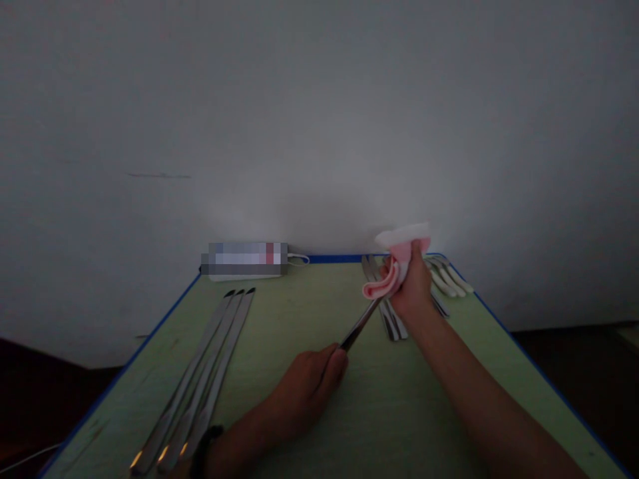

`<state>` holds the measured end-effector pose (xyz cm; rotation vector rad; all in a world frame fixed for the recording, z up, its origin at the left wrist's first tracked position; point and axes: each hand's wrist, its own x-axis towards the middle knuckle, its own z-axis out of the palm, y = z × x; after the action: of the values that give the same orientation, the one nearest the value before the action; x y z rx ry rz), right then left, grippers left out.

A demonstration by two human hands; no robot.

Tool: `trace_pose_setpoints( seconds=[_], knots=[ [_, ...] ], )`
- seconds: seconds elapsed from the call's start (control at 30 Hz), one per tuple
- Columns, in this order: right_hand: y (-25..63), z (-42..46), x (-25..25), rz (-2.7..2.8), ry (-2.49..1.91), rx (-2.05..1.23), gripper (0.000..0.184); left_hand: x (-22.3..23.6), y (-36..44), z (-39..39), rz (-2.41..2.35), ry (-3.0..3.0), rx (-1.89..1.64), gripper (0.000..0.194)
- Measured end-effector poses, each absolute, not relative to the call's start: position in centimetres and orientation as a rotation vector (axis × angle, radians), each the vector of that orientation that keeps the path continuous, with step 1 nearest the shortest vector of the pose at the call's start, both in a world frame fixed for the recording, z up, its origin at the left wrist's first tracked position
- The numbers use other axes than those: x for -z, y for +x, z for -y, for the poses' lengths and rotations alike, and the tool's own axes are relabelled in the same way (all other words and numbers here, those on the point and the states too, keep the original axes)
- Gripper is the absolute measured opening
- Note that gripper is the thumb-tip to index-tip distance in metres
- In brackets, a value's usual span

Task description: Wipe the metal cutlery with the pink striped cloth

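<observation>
My left hand [312, 382] is closed around the handle end of a metal knife [362, 324] that slants up to the right over the green table [279, 319]. My right hand [412, 289] grips a pink and white cloth [399, 259] wrapped round the knife's far end. Three long metal pieces of cutlery [202, 379] lie side by side at the left of the table.
More cutlery [392, 319] lies behind my right hand, with white-handled pieces [452, 276] at the far right corner. A flat white box [247, 263] sits at the far edge against the grey wall. The table has a blue rim [160, 319].
</observation>
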<state>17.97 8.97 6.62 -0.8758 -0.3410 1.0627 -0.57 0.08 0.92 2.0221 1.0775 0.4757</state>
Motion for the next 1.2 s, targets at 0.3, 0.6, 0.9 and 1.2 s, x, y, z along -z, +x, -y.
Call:
trace_pose_setpoints(
  seconds=[0.3, 0.6, 0.9, 1.2],
  knots=[
    [19.4, -8.8, -8.1, 0.335, -0.814, -1.001, 0.040, -0.4, -0.7, -0.4, -1.097, 1.960, -0.513, 0.041],
    [16.4, -8.5, -5.7, 0.427, -0.946, -0.970, 0.045, -0.6, -0.5, -0.6, -1.127, 1.834, -0.550, 0.040],
    [11.5, -6.6, -1.6, 0.576, -1.078, -1.185, 0.055, -0.5, -0.1, -0.8, -1.175, 1.753, -0.602, 0.038],
    [12.2, -6.4, -2.7, 0.720, -1.064, -1.349, 0.053, -0.8, -0.4, -0.9, -1.147, 1.722, -0.624, 0.043]
  ],
)
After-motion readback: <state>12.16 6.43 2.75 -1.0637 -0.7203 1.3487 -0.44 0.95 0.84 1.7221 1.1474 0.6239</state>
